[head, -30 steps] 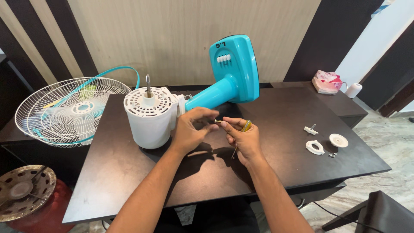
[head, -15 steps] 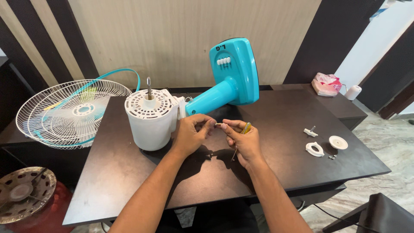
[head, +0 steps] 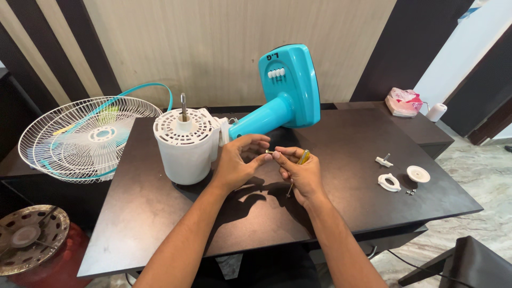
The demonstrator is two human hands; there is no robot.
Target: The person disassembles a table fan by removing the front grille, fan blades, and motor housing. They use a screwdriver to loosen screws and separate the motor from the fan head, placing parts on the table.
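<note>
My left hand (head: 234, 164) and my right hand (head: 300, 173) meet above the dark table (head: 341, 213), fingertips pinching a small screw (head: 268, 152) between them. The right hand also grips a screwdriver (head: 298, 168) with a yellow handle, its metal shaft pointing down toward the table. Just left of my left hand stands the white fan motor housing (head: 185, 143) with its shaft upright, joined to a turquoise stand and base (head: 282, 96) lying tilted behind the hands.
White wire fan guards (head: 85, 138) with a turquoise rim lie at the left edge. Small white plastic parts (head: 397, 176) and tiny screws (head: 411, 192) sit at the right. A pink packet (head: 404, 101) and white roll are far right; a perforated metal disc (head: 29, 234) is low left.
The left hand's fingers have spread a little while still touching the screw; the view shifted slightly. The hands stay in the same place.
</note>
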